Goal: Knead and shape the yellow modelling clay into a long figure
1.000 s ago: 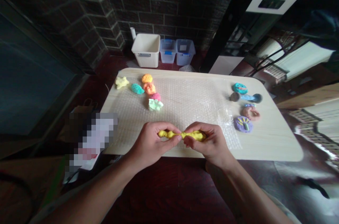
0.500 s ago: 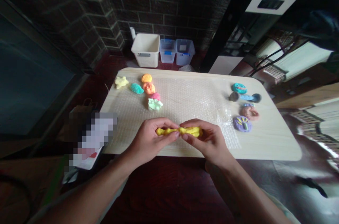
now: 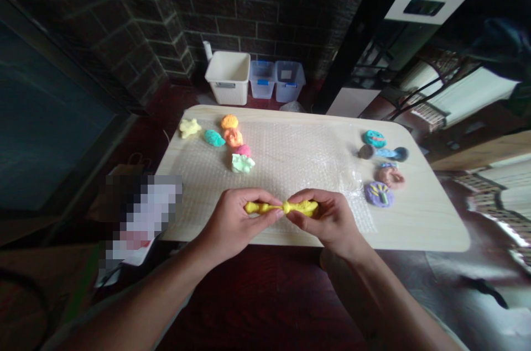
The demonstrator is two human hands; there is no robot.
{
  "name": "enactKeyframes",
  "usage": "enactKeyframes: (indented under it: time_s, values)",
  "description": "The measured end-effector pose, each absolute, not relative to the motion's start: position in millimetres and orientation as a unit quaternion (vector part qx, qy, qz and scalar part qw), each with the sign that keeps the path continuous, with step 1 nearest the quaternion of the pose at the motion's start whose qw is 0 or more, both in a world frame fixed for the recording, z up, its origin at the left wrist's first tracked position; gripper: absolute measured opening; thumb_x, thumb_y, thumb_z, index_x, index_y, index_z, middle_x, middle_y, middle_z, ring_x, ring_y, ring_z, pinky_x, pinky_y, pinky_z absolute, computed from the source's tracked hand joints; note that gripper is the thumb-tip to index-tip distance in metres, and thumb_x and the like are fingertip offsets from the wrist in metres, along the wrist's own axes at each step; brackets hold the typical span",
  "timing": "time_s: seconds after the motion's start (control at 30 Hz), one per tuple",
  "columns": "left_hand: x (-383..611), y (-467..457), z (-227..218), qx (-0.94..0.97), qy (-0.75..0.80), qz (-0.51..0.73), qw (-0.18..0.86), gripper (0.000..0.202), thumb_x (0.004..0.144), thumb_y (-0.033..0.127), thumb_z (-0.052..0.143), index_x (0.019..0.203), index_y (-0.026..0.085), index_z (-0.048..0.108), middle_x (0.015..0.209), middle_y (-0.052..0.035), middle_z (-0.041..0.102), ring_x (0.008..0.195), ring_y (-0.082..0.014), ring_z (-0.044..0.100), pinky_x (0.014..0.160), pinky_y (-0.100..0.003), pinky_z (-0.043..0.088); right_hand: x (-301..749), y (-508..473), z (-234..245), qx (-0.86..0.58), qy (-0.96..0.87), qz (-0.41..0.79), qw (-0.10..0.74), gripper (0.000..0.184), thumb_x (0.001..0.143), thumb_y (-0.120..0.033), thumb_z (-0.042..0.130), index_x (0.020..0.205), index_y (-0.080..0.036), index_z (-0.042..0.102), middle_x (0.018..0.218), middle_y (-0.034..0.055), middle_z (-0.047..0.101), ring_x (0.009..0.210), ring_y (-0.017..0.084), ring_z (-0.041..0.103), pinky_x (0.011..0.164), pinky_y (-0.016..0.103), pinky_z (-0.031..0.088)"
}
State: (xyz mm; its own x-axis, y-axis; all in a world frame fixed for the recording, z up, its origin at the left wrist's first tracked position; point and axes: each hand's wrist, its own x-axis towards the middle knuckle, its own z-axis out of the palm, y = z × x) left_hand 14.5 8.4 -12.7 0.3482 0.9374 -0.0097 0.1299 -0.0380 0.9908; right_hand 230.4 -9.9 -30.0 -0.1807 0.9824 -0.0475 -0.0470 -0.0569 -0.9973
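Observation:
Between my two hands is a long, lumpy piece of yellow modelling clay [image 3: 287,207], held level over the table's near edge. My left hand [image 3: 234,224] pinches it by the middle between thumb and fingertips, and the narrower left end shows in front of the palm. Thumb and fingers of my right hand [image 3: 334,224] close round the wider right part. The fingertips of both hands almost meet at a knob in the clay. Part of the right end is hidden by my right fingers.
Bubble wrap [image 3: 290,157] covers much of the pale table [image 3: 427,218]. Lumps of coloured clay, such as a mint-green one [image 3: 243,163], lie at the left. At the right are a dumbbell-shaped piece [image 3: 384,153] and a purple disc [image 3: 379,194]. Bins [image 3: 228,85] stand behind.
My right fingers have shifted slightly right along the yellow clay, so the knob in the middle shows more. Both hands keep their hold; the pieces on the table stay put.

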Motion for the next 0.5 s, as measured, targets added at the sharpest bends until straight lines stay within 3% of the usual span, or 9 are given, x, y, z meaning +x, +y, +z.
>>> enactKeyframes:
  time_s: [0.23,0.4,0.5]
  values:
    - [13.2,5.9,-16.5,0.643,0.433,0.374,0.509,0.006,0.089,0.024,0.079,0.092,0.018,0.081,0.087,-0.0038,0.082,0.080,-0.0169,0.076,0.070,-0.023,0.058,229.5,-11.1,-29.1,-0.451,-0.549,0.554,0.434,0.014,0.085,-0.031,0.087,0.093,-0.020,0.083,0.079,0.0044,0.075,0.068,0.015,0.063,0.057,0.026,0.051]
    - [11.9,6.4,-16.3,0.709,0.391,0.417,0.413,0.006,0.091,0.014,0.075,0.091,0.019,0.079,0.091,-0.0033,0.081,0.082,-0.0160,0.075,0.075,-0.025,0.057,228.8,-8.7,-25.3,-0.431,-0.496,0.609,0.444,0.024,0.085,-0.030,0.088,0.106,-0.021,0.080,0.088,0.0050,0.079,0.072,0.015,0.070,0.067,0.027,0.057]
    - [11.8,7.4,-16.8,0.738,0.358,0.437,0.369,0.010,0.091,0.010,0.074,0.090,0.019,0.078,0.092,-0.0029,0.080,0.085,-0.0153,0.075,0.080,-0.025,0.057,230.2,-6.9,-23.4,-0.419,-0.491,0.635,0.424,0.022,0.087,-0.032,0.086,0.103,-0.018,0.081,0.082,0.0044,0.078,0.067,0.013,0.068,0.066,0.026,0.057]
